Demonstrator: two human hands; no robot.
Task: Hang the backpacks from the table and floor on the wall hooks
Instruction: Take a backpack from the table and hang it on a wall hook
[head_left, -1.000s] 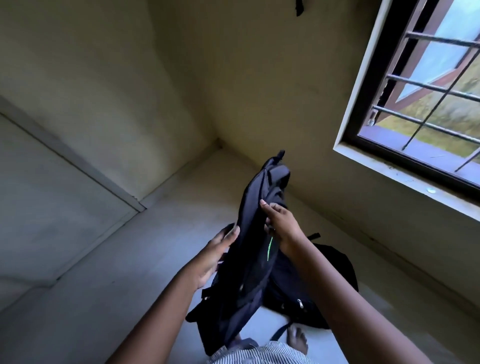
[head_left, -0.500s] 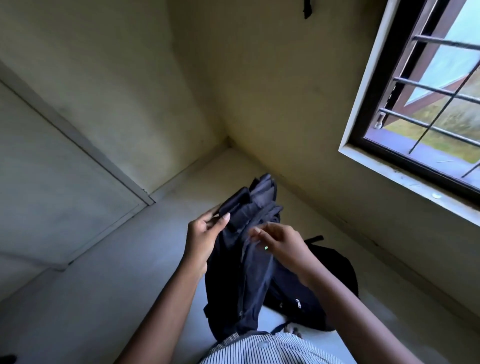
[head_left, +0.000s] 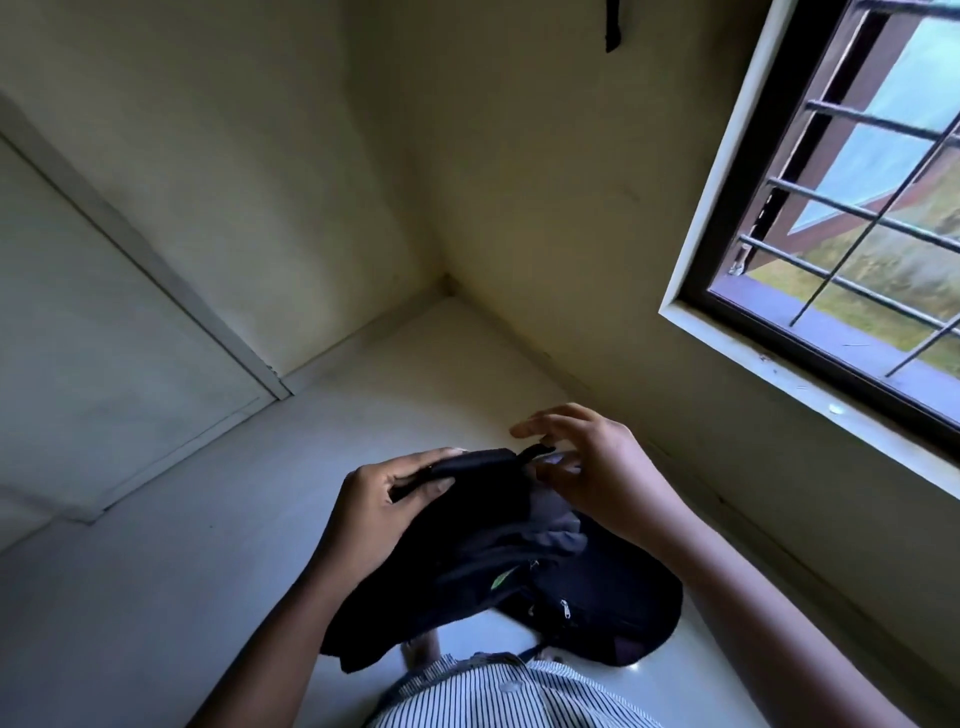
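- Left hand (head_left: 382, 512), centre frame: fingers curled tight round top edge of the dark navy soft fabric backpack (head_left: 457, 551), thumb pressed on upper face, pinching the padded rim.
- Right hand (head_left: 597, 467), just right of it: fingers spread and loosely bent over the bag's top, fingertips (head_left: 522, 430) hovering by the small black webbing loop (head_left: 535, 451) that sticks up; can't tell if any finger touches the loop.
- Held bag: matte woven cloth, slumped and folded, grey panel near top, small bright green mark (head_left: 501, 579) on side; too small to read as logo or text.
- Second black fabric backpack (head_left: 613, 597), lower centre-right, lies on pale smooth floor (head_left: 182, 545) under/behind held one; rounded shape, silver zip pull visible; no writing legible.
- Striped white/dark shirt (head_left: 498, 696) at bottom edge, fine ribbed lines.
- Cream painted walls meet in corner mid-frame; black strap (head_left: 613, 26) hangs at top centre, hook itself not visible.
- Window w/ dark frame & metal bars (head_left: 852, 208), upper right.
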